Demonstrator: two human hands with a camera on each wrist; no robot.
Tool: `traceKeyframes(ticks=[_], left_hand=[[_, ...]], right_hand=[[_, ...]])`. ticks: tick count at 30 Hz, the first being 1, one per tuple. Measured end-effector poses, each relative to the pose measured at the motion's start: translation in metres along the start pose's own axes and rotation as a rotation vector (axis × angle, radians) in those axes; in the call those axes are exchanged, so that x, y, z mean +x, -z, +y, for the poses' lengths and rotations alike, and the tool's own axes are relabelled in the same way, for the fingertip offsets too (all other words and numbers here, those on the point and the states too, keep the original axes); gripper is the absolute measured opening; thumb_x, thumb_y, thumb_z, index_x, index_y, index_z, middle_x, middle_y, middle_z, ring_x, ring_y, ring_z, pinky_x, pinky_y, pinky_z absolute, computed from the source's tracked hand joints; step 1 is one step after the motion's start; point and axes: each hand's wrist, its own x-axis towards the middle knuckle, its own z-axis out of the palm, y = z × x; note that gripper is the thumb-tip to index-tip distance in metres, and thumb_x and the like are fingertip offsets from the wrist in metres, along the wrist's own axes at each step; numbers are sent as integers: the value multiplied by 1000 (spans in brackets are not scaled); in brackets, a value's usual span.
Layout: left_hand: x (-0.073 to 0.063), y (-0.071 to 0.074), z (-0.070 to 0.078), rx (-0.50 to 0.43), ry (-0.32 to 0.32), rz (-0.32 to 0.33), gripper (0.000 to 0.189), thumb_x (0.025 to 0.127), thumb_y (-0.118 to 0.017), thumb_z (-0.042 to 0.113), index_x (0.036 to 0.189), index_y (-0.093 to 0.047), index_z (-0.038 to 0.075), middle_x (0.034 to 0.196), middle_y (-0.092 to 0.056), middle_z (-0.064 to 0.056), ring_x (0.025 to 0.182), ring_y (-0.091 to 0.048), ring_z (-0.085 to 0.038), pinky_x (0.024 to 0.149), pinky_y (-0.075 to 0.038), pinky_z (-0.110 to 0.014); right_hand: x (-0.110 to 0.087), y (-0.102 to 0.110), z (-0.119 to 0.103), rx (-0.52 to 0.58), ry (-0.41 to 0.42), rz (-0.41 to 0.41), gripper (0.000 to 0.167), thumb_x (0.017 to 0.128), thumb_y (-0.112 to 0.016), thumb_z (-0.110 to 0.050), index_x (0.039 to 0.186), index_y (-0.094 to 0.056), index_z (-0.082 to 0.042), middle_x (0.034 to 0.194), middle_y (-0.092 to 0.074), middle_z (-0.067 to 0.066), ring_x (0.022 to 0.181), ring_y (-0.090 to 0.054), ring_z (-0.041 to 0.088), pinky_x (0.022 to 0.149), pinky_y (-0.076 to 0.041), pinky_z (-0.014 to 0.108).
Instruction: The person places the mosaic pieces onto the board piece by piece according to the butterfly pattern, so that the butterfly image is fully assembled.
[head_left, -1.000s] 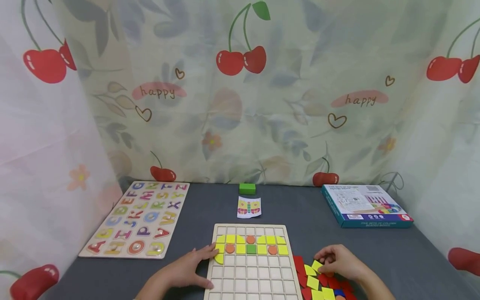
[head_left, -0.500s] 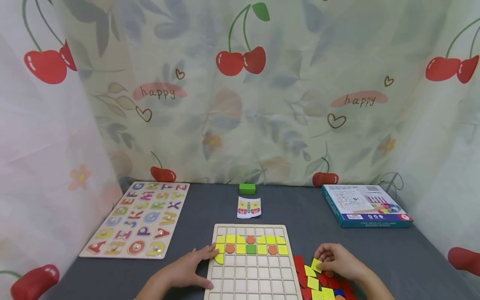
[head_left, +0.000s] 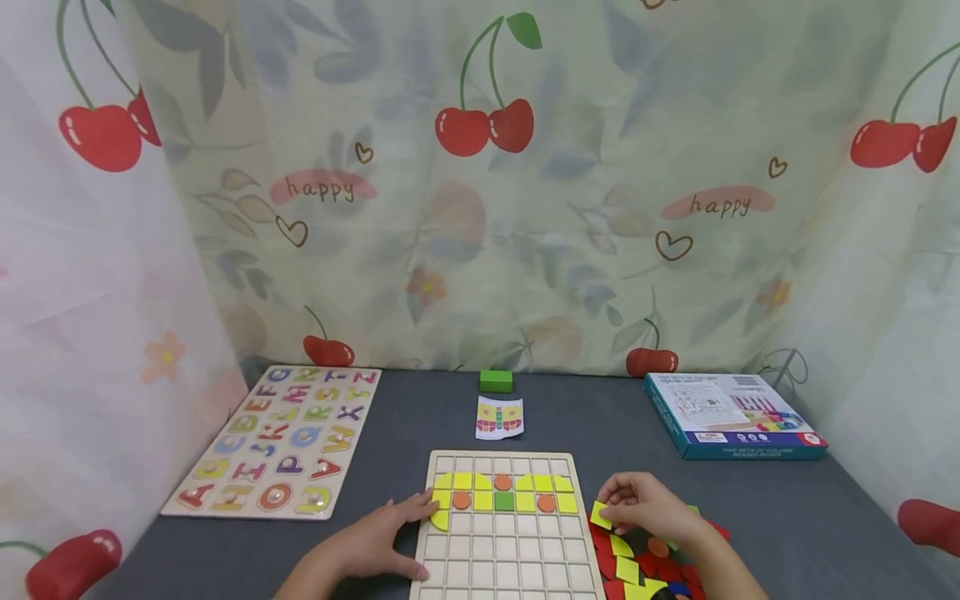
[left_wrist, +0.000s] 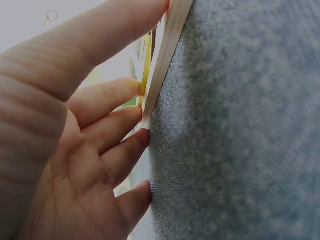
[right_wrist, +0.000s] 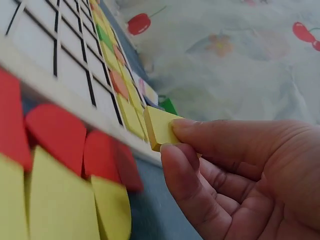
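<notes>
A yellow tile point(head_left: 600, 514) is pinched in the right hand point(head_left: 647, 506), while the grid board point(head_left: 517, 548) is touched at its left edge by the left hand point(head_left: 373, 537), fingers apart.

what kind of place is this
Probably an indoor play or recording nook, judging by the cherry-print curtain at the back and sides, the alphabet board on the dark tabletop, and the gridded board partly filled with coloured tiles.
</notes>
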Motion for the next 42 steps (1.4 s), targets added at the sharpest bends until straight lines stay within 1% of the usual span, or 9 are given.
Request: traceKeyframes(ticks=[1, 2, 5, 16, 23, 30, 35, 38, 42], left_hand=[[0, 0, 1, 4, 6, 2, 79, 71, -78, 40, 139, -46, 15, 152, -30, -10, 140, -24, -38, 109, -14, -65], [-1, 0, 2, 1, 8, 0, 79, 71, -78, 37, 139, -46, 12, 152, -30, -11, 140, -23, -39, 109, -13, -66], [-1, 0, 3, 6, 10, 7, 79, 71, -78, 37, 139, -46, 12, 152, -30, -11, 140, -24, -38, 109, -13, -65], [-2, -1, 3, 6, -8, 13, 79, 71, -79, 36, 138, -46, 12, 152, -31, -11, 141, -24, -37, 110, -12, -64], [-2, -2, 4, 0, -7, 10, 79, 71, -78, 37, 139, -46, 11, 152, -30, -11, 141, -24, -36, 111, -12, -63], [-2, -1, 2, 22, 0, 15, 78, 71, -78, 38, 138, -47, 12, 151, -32, -12, 140, -25, -37, 109, -13, -65], [-2, -1, 1, 19, -6, 13, 78, 71, -78, 38, 138, -47, 13, 151, -31, -12, 140, -25, -37, 109, -13, -66], [-1, -1, 1, 15, -5, 11, 77, 71, -78, 38, 138, -47, 14, 152, -31, -11, 140, -24, -36, 109, -13, -66], [-1, -1, 2, 14, 10, 11, 77, 72, -78, 38, 138, -47, 15, 152, -31, -10, 140, -24, -37, 108, -13, -66]], right_hand=[[3, -2, -2, 0, 4, 0, 30, 87, -66, -20, 100, -58, 6, 80, -59, 3, 71, -58, 14, 66, -57, 29], [6, -5, -5, 0, 3, 4, 30, 86, -66, -20, 100, -58, 5, 80, -59, 4, 71, -58, 14, 66, -57, 28], [18, -14, -13, 6, 6, 6, 29, 85, -67, -19, 100, -58, 5, 79, -59, 4, 68, -58, 14, 65, -57, 27], [53, -55, -36, 61, 60, -57, 24, 86, -66, -13, 98, -60, 6, 76, -59, 3, 63, -58, 13, 62, -55, 27], [70, -81, -51, 72, 76, -88, 21, 86, -64, -8, 99, -60, 7, 80, -61, 3, 64, -59, 11, 61, -54, 27], [88, -107, -56, 76, 100, -102, 18, 85, -64, -5, 98, -63, 7, 76, -61, 2, 62, -59, 9, 61, -56, 25], [96, -122, -57, 49, 125, -100, 15, 83, -66, -3, 94, -66, 7, 80, -68, 8, 60, -60, 9, 60, -55, 25], [97, -128, -57, 9, 133, -96, 12, 82, -66, -1, 91, -67, 7, 78, -69, 11, 58, -58, 9, 58, -54, 23], [97, -133, -59, -61, 158, -79, 8, 81, -67, -1, 86, -68, 5, 70, -67, 11, 55, -56, 9, 54, -49, 21]])
